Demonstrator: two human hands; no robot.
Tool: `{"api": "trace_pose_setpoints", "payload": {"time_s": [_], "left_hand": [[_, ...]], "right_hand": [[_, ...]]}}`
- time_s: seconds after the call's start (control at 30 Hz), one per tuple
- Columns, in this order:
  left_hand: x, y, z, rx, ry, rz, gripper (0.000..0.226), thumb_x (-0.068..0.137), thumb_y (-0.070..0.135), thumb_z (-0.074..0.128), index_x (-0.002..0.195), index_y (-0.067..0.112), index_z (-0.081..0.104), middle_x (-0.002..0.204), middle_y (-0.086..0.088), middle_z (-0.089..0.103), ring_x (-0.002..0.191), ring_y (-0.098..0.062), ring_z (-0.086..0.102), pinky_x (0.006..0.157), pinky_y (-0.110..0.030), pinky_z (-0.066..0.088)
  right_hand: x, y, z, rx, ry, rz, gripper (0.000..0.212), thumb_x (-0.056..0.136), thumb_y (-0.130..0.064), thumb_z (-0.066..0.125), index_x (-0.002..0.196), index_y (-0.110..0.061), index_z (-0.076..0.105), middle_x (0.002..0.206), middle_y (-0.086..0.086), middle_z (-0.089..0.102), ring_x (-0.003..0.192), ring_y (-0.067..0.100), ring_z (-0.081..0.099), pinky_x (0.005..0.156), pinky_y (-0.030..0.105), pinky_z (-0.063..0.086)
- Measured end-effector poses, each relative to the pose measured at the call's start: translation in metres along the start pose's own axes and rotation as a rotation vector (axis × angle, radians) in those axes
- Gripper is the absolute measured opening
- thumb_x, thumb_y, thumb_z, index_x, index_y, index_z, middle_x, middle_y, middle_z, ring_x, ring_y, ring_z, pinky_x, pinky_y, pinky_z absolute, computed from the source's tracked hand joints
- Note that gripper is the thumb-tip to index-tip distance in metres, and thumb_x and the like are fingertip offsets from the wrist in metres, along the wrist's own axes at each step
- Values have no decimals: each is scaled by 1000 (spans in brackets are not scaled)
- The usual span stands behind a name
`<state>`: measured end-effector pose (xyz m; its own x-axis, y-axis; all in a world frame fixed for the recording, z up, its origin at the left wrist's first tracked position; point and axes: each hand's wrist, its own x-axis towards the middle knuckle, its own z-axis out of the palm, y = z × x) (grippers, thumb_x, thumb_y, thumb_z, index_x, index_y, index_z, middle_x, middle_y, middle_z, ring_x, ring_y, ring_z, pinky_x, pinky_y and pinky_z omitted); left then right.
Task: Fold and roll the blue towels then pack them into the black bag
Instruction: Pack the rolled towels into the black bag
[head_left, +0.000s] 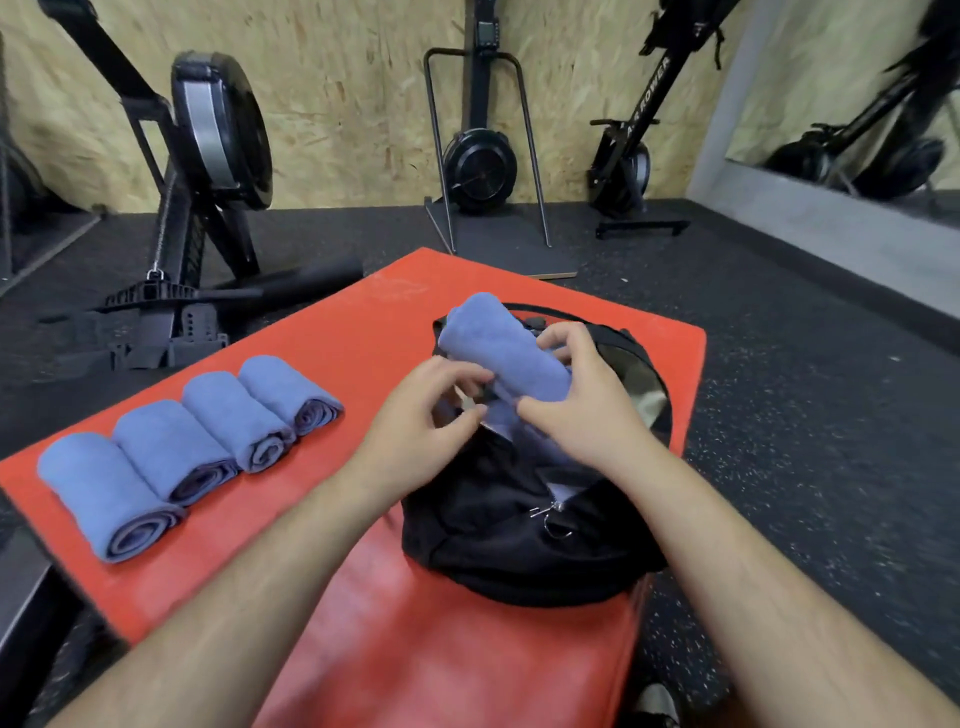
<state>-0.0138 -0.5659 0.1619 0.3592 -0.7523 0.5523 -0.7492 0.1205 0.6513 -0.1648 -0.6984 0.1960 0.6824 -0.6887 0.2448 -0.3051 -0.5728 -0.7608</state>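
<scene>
Blue towel (498, 338): rolled, and we hold it tilted just above the bag's mouth with its far end up. We judge this lets the near end go in first.
Right grip: our right hand (576, 410) is clamped on the towel, fingers over the top and thumb beneath. That likely keeps the roll from springing loose.
Left grip: our left hand (426, 410) has its fingers curled at the towel's near end by the bag's edge. We cannot tell whether they pinch cloth or bag. Our guess is that they hold the opening wide.
Bag (519, 530): black and slumped on the red mat (363, 322), unzipped along the top. The zip pull (550, 512) lies at the near end. Some blue shows inside, though whether that is another towel we cannot tell.
Rolls (223, 415): four more lie side by side on the mat's left, touching, well apart from the bag and within our left arm's reach. They are not yet packed.
In the way: the soft mouth may sag shut, and our own hands crowd it.
Around: rowers (208, 156) stand on the dark floor (779, 364) beyond the mat, clear of our work.
</scene>
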Motion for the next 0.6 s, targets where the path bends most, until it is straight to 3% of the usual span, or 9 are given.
{"api": "trace_pose_setpoints", "payload": {"time_s": [0.1, 0.17, 0.23, 0.33, 0.43, 0.6], "left_hand": [[4, 10, -2, 441, 156, 271, 51, 80, 18, 74, 129, 23, 58, 123, -1, 54, 111, -26, 54, 89, -46, 45], [6, 13, -2, 496, 36, 318, 69, 79, 32, 76, 142, 29, 48, 148, -1, 43, 134, -26, 43, 106, -43, 35], [13, 12, 1, 503, -161, 261, 84, 79, 47, 74, 152, 33, 34, 155, 5, 36, 147, -21, 27, 116, -40, 22], [26, 5, 15, 520, -345, 177, 92, 77, 52, 74, 154, 31, 27, 134, 4, 48, 131, -22, 43, 113, -39, 30], [42, 8, 29, 424, -474, 43, 77, 78, 45, 75, 144, 37, 34, 116, 7, 38, 99, -19, 54, 90, -38, 46], [72, 1, 47, 530, -555, -28, 57, 79, 40, 72, 127, 32, 42, 117, 4, 41, 101, -23, 57, 90, -43, 47]], "right_hand": [[-1, 14, -21, -77, -44, -30, 54, 69, -9, 68, 106, -41, 46, 106, -8, 58, 100, 11, 57, 86, 36, 48], [-4, 20, -31, -102, -96, -48, 54, 68, -7, 69, 109, -36, 49, 104, -11, 60, 97, 8, 58, 87, 33, 48], [-7, 28, -36, -94, -153, -77, 54, 68, -2, 69, 112, -30, 53, 107, -12, 61, 99, 5, 59, 86, 27, 47], [-6, 40, -41, -94, -199, -110, 54, 70, 0, 67, 115, -27, 55, 115, -13, 60, 109, 1, 56, 93, 20, 45], [2, 54, -44, -192, -198, -87, 53, 71, -10, 65, 118, -32, 54, 120, -12, 57, 113, 4, 52, 100, 25, 42], [17, 68, -38, -297, -199, 53, 49, 72, -26, 56, 119, -35, 53, 118, -9, 54, 112, 13, 52, 97, 39, 46]]}}
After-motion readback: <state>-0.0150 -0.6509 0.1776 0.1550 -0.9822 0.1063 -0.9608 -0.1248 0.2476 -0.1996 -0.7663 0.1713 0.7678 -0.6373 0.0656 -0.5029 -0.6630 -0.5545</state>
